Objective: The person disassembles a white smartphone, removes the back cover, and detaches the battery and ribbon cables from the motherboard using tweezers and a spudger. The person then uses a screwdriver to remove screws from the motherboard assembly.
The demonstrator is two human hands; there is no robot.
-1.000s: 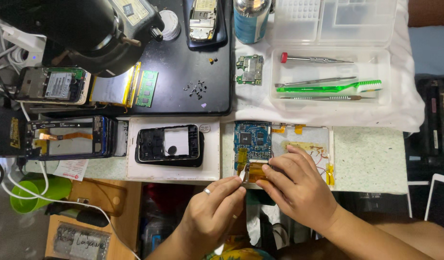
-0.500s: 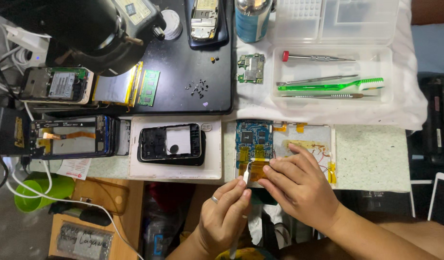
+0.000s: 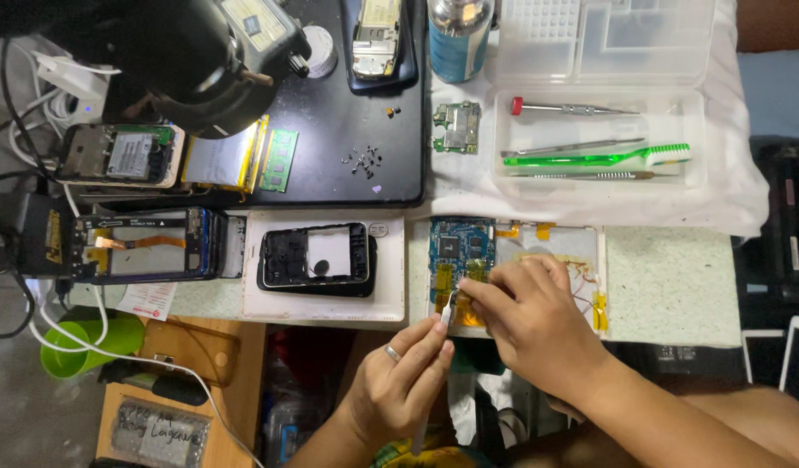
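An opened tablet (image 3: 551, 238) lies at the table's near edge, its blue circuit board (image 3: 460, 243) and yellow tape patches exposed. My left hand (image 3: 404, 381), a ring on one finger, pinches a thin metal tool (image 3: 447, 310) whose tip touches the board's lower left part. My right hand (image 3: 525, 316) rests on the tablet's insides, fingers pressed down beside the tool tip; what lies under it is hidden.
A black phone frame (image 3: 317, 257) lies on a white pad left of the tablet. Another opened phone (image 3: 144, 245) is further left. A clear tray (image 3: 599, 139) holds a green toothbrush, tweezers and a screwdriver. Loose screws (image 3: 363, 160) dot a black mat. A microscope head (image 3: 183, 61) overhangs.
Both hands have shifted slightly along the board's lower part; the tool tip has stayed against it. The view has drifted a little.
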